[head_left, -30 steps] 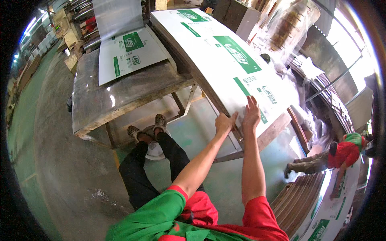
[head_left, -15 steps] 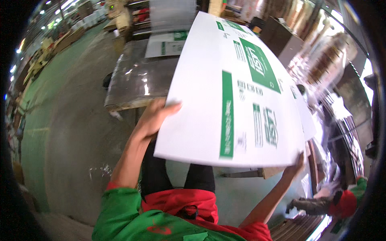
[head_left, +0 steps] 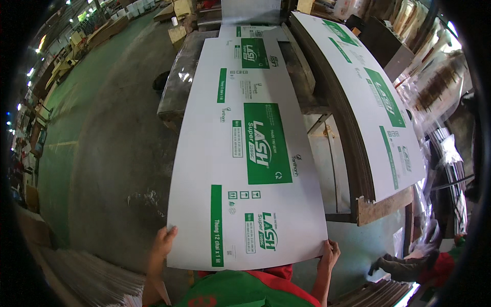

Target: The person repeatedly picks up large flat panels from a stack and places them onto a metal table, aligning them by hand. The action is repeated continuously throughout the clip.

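Note:
A long white cardboard sheet (head_left: pixel 197 158) with green printed panels stretches away from my body, its far part over a metal-topped table (head_left: pixel 176 97). My left hand (head_left: pixel 162 243) grips its near left edge, thumb on top and fingers partly hidden underneath. At the near right corner my right hand (head_left: pixel 330 253) has its fingers closed on the edge. Beyond the far end of this sheet, part of another printed white sheet (head_left: pixel 230 31) shows on the table. To the right stands a thick stack of similar sheets (head_left: pixel 353 77), apart from the one I hold.
The stack rests on a support with a wooden block (head_left: pixel 383 206) at its near end. Plastic-wrapped goods (head_left: pixel 437 92) fill the far right. Another person's dark-gloved arm (head_left: pixel 404 266) reaches in at lower right. Piled cardboard (head_left: pixel 89 279) lies at lower left.
The sheet has swung left, off the stack, and now lies flatter over the metal table. My hands have come nearer my body, still holding it. The stack is now uncovered.

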Action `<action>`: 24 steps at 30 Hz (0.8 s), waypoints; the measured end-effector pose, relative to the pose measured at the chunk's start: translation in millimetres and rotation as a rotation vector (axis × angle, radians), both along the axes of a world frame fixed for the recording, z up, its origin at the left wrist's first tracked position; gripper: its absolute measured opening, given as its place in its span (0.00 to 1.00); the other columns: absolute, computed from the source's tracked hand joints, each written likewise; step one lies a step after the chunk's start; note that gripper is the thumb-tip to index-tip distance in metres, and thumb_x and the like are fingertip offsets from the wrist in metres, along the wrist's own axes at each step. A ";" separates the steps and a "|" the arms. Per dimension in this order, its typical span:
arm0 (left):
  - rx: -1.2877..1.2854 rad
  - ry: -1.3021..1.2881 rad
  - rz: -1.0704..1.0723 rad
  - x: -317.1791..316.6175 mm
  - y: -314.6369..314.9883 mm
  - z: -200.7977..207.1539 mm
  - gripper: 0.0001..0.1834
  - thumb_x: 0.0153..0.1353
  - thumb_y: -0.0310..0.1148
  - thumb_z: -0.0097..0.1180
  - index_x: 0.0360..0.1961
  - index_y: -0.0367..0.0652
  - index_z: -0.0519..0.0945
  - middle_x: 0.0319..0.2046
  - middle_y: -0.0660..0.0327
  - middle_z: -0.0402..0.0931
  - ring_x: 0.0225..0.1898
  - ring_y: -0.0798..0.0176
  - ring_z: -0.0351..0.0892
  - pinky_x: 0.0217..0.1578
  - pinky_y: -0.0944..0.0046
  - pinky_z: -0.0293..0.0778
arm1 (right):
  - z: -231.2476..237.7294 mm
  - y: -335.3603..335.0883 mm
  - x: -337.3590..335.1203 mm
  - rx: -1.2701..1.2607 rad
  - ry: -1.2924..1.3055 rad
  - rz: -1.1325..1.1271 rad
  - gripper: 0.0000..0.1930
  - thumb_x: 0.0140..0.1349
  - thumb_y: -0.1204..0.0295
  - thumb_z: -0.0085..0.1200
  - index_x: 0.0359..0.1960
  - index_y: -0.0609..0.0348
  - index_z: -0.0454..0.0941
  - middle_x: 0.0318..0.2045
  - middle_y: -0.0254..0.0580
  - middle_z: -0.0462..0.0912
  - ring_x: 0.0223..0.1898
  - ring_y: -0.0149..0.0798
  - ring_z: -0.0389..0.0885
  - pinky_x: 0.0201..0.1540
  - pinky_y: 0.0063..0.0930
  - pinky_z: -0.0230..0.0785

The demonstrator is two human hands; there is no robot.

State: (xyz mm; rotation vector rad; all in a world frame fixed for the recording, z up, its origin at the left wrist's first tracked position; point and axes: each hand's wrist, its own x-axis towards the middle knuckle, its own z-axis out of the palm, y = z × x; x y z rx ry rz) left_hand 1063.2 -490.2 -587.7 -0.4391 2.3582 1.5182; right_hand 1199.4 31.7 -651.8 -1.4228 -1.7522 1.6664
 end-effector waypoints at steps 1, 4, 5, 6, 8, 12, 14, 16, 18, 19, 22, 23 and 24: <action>-0.116 -0.026 -0.046 4.7 -0.2 -4.2 0.21 0.69 0.46 0.54 0.31 0.34 0.75 0.22 0.63 0.72 0.26 0.70 0.68 0.28 0.62 0.66 | -11.6 4.9 8.2 0.036 0.061 0.043 0.13 0.62 0.70 0.59 0.43 0.65 0.76 0.29 0.39 0.78 0.30 0.32 0.74 0.32 0.28 0.67; -0.201 0.117 -0.078 5.2 7.3 6.4 0.23 0.69 0.46 0.53 0.27 0.35 0.70 0.18 0.63 0.65 0.23 0.70 0.62 0.25 0.61 0.61 | -26.5 9.7 22.9 -0.005 0.007 0.028 0.11 0.64 0.65 0.58 0.39 0.61 0.76 0.26 0.35 0.76 0.23 0.30 0.71 0.23 0.26 0.61; -0.183 0.108 -0.083 1.3 10.8 13.3 0.23 0.69 0.46 0.53 0.26 0.34 0.71 0.18 0.63 0.65 0.23 0.70 0.62 0.25 0.60 0.61 | -25.7 7.3 24.0 -0.032 -0.002 0.018 0.11 0.65 0.65 0.58 0.39 0.60 0.75 0.26 0.33 0.75 0.19 0.29 0.70 0.17 0.25 0.58; -0.158 0.124 -0.099 -5.5 16.5 21.2 0.23 0.69 0.46 0.53 0.26 0.34 0.71 0.18 0.63 0.64 0.23 0.70 0.62 0.25 0.60 0.61 | -25.6 6.8 17.1 -0.102 -0.012 0.045 0.11 0.65 0.64 0.57 0.40 0.58 0.75 0.25 0.31 0.74 0.15 0.29 0.69 0.12 0.24 0.55; -0.137 0.165 -0.139 -21.1 27.0 35.1 0.24 0.69 0.45 0.53 0.25 0.34 0.70 0.17 0.63 0.64 0.23 0.70 0.61 0.24 0.60 0.61 | -23.1 4.2 -4.2 -0.157 0.027 -0.032 0.10 0.66 0.63 0.57 0.39 0.56 0.75 0.24 0.30 0.73 0.19 0.27 0.69 0.15 0.24 0.55; -0.155 0.192 -0.157 -110.0 54.4 21.4 0.26 0.70 0.48 0.51 0.26 0.34 0.70 0.18 0.63 0.63 0.24 0.71 0.62 0.25 0.60 0.61 | -34.5 26.6 -88.8 -0.068 0.251 0.019 0.11 0.66 0.62 0.57 0.38 0.56 0.75 0.26 0.29 0.73 0.22 0.25 0.67 0.18 0.25 0.55; -0.147 0.173 -0.143 -151.6 64.0 4.4 0.27 0.70 0.51 0.49 0.26 0.34 0.71 0.19 0.65 0.64 0.26 0.71 0.62 0.26 0.61 0.62 | -47.5 40.9 -132.0 -0.042 0.129 -0.052 0.11 0.67 0.63 0.56 0.40 0.59 0.75 0.29 0.32 0.73 0.27 0.28 0.69 0.26 0.27 0.60; -0.150 0.201 -0.113 -181.8 70.8 -17.1 0.28 0.70 0.53 0.48 0.27 0.34 0.72 0.21 0.67 0.65 0.27 0.72 0.63 0.28 0.61 0.62 | -58.9 51.2 -166.7 -0.052 0.126 -0.071 0.12 0.67 0.63 0.56 0.40 0.60 0.75 0.30 0.33 0.73 0.31 0.29 0.69 0.31 0.29 0.63; 0.036 0.169 -0.068 -207.1 75.4 -44.0 0.29 0.70 0.55 0.49 0.26 0.36 0.71 0.23 0.70 0.66 0.28 0.73 0.62 0.28 0.62 0.61 | -61.3 62.1 -190.3 0.138 0.210 0.006 0.10 0.68 0.66 0.54 0.39 0.61 0.75 0.30 0.32 0.73 0.34 0.31 0.70 0.40 0.30 0.64; 0.064 0.176 -0.022 -210.8 76.7 -56.4 0.29 0.69 0.56 0.49 0.26 0.37 0.71 0.22 0.70 0.65 0.27 0.73 0.62 0.28 0.62 0.61 | -58.4 66.7 -197.9 0.268 0.209 0.037 0.10 0.69 0.66 0.54 0.38 0.61 0.75 0.30 0.33 0.73 0.35 0.32 0.70 0.41 0.30 0.64; 0.104 0.048 -0.008 -230.8 76.3 -89.5 0.29 0.68 0.56 0.51 0.39 0.33 0.77 0.34 0.62 0.76 0.36 0.68 0.72 0.39 0.63 0.68 | -45.2 82.2 -224.6 0.541 0.129 0.088 0.10 0.70 0.68 0.53 0.39 0.63 0.76 0.32 0.34 0.75 0.37 0.33 0.71 0.46 0.29 0.65; 0.083 -0.017 -0.008 -238.2 77.0 -97.4 0.30 0.67 0.56 0.51 0.42 0.32 0.79 0.37 0.60 0.78 0.39 0.67 0.75 0.42 0.63 0.70 | -40.7 88.0 -234.3 0.598 0.109 0.087 0.10 0.70 0.67 0.53 0.39 0.63 0.77 0.33 0.35 0.76 0.38 0.33 0.72 0.47 0.29 0.65; 0.139 -0.038 -0.004 -245.0 77.3 -103.8 0.32 0.67 0.56 0.52 0.46 0.31 0.81 0.40 0.58 0.81 0.41 0.65 0.77 0.44 0.64 0.72 | -38.2 93.5 -244.3 0.658 0.106 0.081 0.10 0.70 0.67 0.53 0.40 0.64 0.77 0.33 0.35 0.76 0.39 0.33 0.72 0.47 0.30 0.65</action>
